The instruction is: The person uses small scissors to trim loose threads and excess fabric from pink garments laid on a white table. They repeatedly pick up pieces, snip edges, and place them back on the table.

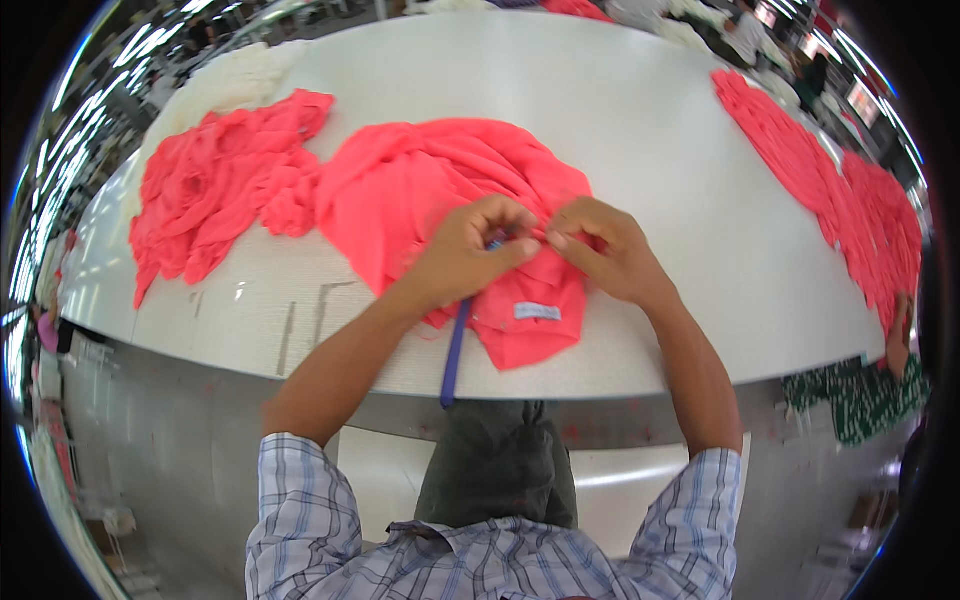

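Observation:
A coral-pink garment (420,172) lies bunched on the white table (637,90) before me. My left hand (480,251) pinches its fabric between thumb and fingers, and my right hand (600,244) grips the cloth just beside it, the fingertips nearly touching. Something small and blue shows under my left fingers; I cannot tell what it is. A purple strap-like strip (455,356) runs from below my left hand to the table's near edge. Near the garment's lower corner sits a pale label (537,311) bearing writing.
More coral-pink fabric (217,180) is heaped at the left, with cream-white cloth (232,79) behind it. A long coral-pink pile (817,180) lies along the right side, where a co-worker's hand (900,322) and green patterned sleeve are close by. Other people are in the background.

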Available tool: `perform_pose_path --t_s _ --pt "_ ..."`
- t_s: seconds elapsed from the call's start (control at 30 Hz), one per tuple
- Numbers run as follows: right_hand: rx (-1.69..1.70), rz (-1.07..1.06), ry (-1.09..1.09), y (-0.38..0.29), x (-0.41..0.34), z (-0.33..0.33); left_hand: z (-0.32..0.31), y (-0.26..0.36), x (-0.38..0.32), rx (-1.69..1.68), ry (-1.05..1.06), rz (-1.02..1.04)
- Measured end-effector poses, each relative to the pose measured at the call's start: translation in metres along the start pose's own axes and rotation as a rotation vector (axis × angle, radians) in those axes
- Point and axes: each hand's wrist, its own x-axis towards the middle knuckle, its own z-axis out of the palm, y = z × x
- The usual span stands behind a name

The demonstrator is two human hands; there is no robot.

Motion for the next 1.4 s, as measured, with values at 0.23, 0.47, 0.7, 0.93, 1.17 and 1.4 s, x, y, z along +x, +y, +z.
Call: perform_pose_path --t_s 0.23,0.47,0.7,0.93,1.17,1.4 --pt "-0.328 -0.027 -0.041 -0.008 -0.002 -0.011 0.002 -0.017 0.008 0.024 -0.008 -0.009" --pt "-0.141 0.084 -0.138 -0.011 0.002 -0.01 0.001 -0.018 0.005 0.181 0.026 0.127" --pt "-0.074 0.095 -0.089 -0.009 -0.001 -0.011 0.001 -0.018 0.006 0.179 0.019 0.171" --pt "-0.195 0.175 -0.049 -0.01 -0.003 -0.014 0.0 -0.018 0.005 0.201 -0.005 0.145" --pt "-0.226 0.158 -0.008 -0.001 -0.006 -0.01 0.0 -0.009 0.003 0.115 -0.067 0.178" --pt "-0.201 0.175 0.048 0.004 -0.008 -0.01 0.006 -0.004 -0.002 0.034 -0.151 0.203"
